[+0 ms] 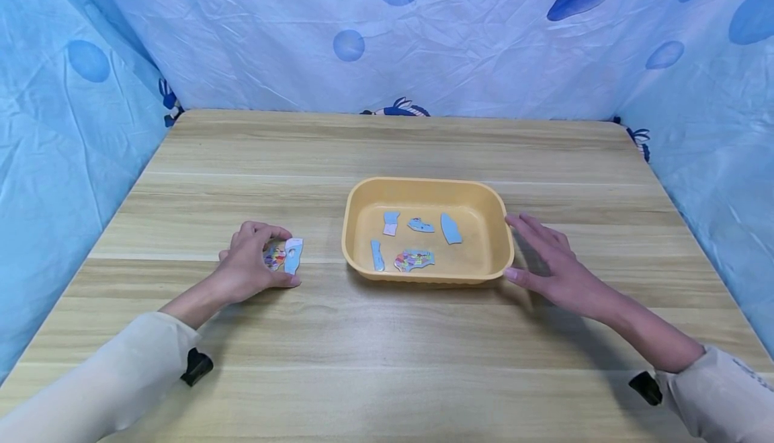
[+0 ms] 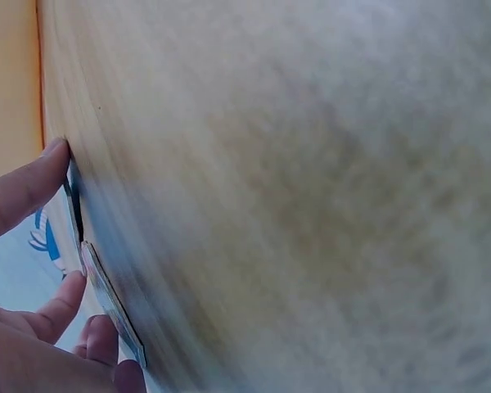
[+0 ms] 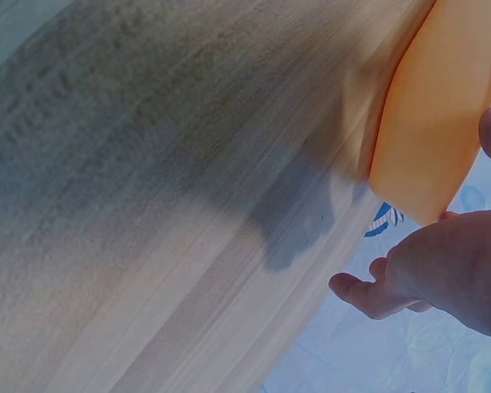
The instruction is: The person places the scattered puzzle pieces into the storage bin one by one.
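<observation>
My left hand point(image 1: 250, 261) is at the left of the table, its thumb and index finger at opposite ends of a light blue puzzle piece point(image 1: 293, 255), pinching it. Beside that piece, partly under the palm, is a multicoloured puzzle piece point(image 1: 274, 255). The left wrist view has the thin edge of a puzzle piece point(image 2: 113, 303) close to the tabletop, near the fingers. My right hand point(image 1: 556, 269), fingers spread, touches the right end of a yellow plastic basin point(image 1: 428, 277). In the right wrist view, the thumb and fingers are at the basin's wall point(image 3: 430, 115).
Several puzzle pieces lie apart inside the basin, among them a multicoloured piece point(image 1: 414, 260) and a plain blue one point(image 1: 450, 228). The basin stands on a wooden table point(image 1: 393, 362). A blue patterned curtain point(image 1: 254, 46) surrounds the table's back and sides.
</observation>
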